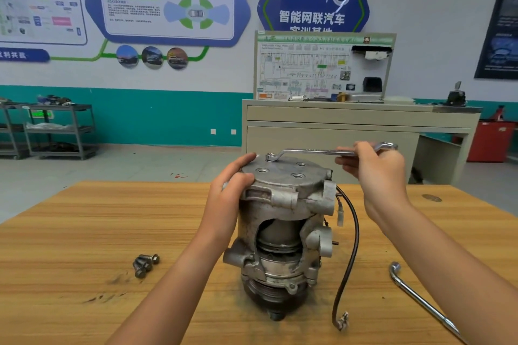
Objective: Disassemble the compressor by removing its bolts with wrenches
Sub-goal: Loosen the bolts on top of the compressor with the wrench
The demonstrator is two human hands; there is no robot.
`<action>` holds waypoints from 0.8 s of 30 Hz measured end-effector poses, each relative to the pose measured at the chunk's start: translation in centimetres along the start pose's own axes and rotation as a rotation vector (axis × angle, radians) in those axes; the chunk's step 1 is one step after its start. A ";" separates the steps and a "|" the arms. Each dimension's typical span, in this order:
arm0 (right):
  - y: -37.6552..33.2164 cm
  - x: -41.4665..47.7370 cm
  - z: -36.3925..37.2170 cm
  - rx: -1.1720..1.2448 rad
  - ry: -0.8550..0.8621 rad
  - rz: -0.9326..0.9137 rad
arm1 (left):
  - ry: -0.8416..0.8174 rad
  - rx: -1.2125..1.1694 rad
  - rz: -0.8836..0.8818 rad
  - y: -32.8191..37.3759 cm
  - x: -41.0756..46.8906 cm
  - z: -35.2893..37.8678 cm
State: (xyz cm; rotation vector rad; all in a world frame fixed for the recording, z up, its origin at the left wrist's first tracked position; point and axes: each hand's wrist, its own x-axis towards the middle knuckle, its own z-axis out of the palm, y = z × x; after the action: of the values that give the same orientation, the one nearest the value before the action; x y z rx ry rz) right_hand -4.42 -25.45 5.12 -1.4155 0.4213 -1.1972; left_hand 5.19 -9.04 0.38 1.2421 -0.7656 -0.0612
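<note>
Right hand (372,171) has a tight grip on the ring wrench (308,151), whose ring end is seated on top of the compressor (283,218). Left hand (232,185) clasps the compressor's top edge. It stands upright mid-desk (84,232), with loose bolts (144,265) to its left.

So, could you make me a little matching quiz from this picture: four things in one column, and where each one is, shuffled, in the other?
Things:
1. ring wrench
2. loose bolts
3. L-wrench
4. left hand

Places:
A. lying on the table, right of the compressor
B. gripping the compressor's top edge
C. held by the right hand, ring end on the compressor's top
D. piled on the table, left of the compressor

Pairs: 1-C, 2-D, 3-A, 4-B
</note>
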 end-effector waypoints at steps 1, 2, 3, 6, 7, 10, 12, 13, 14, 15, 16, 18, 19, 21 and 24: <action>-0.1 0.3 0.1 0.009 0.000 0.001 | -0.010 0.012 -0.002 0.0 0.1 -0.1; -0.4 0.7 0.3 0.007 -0.010 0.006 | -0.017 0.021 -0.003 -0.1 0.2 -0.3; -0.6 1.3 0.5 -0.004 -0.026 0.017 | -0.021 0.027 -0.003 -0.2 0.3 -0.4; -0.4 3.5 0.9 0.011 -0.100 0.166 | -0.033 0.030 0.004 -0.2 0.5 -0.6; -0.1 4.3 1.1 0.022 -0.131 0.253 | -0.039 0.011 -0.001 -0.3 0.6 -0.7; 0.1 6.6 2.1 -0.073 -0.242 0.409 | -0.054 -0.053 -0.023 -0.6 1.0 -0.8; -0.1 8.1 3.2 -0.302 -0.316 0.381 | -0.064 -0.078 -0.036 -0.9 1.1 -0.9; -0.2 8.8 3.8 -0.465 -0.334 0.323 | -0.065 -0.088 -0.041 -1.0 1.2 -0.9; -0.3 9.4 4.5 -0.606 -0.345 0.254 | -0.063 -0.103 -0.045 -1.2 1.2 -0.9; -0.5 10.0 5.3 -0.718 -0.363 0.202 | -0.056 -0.117 -0.049 -1.3 1.2 -0.9; -0.6 10.3 6.1 -0.813 -0.392 0.168 | -0.045 -0.128 -0.050 -1.4 1.2 -0.8; -0.9 10.4 7.9 -0.982 -0.458 0.127 | -0.034 -0.139 -0.055 -1.5 1.2 -0.7; -1.0 10.3 8.8 -1.063 -0.488 0.104 | -0.032 -0.142 -0.056 -1.5 1.1 -0.6; -1.3 9.6 10.8 -1.182 -0.567 0.056 | -0.029 -0.158 -0.063 -1.7 1.1 -0.5; -2.1 6.0 14.6 -1.183 -0.785 -0.089 | -0.009 -0.175 -0.069 -1.8 1.1 -0.3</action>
State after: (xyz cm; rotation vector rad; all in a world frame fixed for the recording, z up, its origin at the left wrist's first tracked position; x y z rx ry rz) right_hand 9.34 -22.21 12.34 -2.7679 0.5173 -0.2752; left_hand 6.81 -9.88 -0.64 1.1024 -0.7099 -0.1869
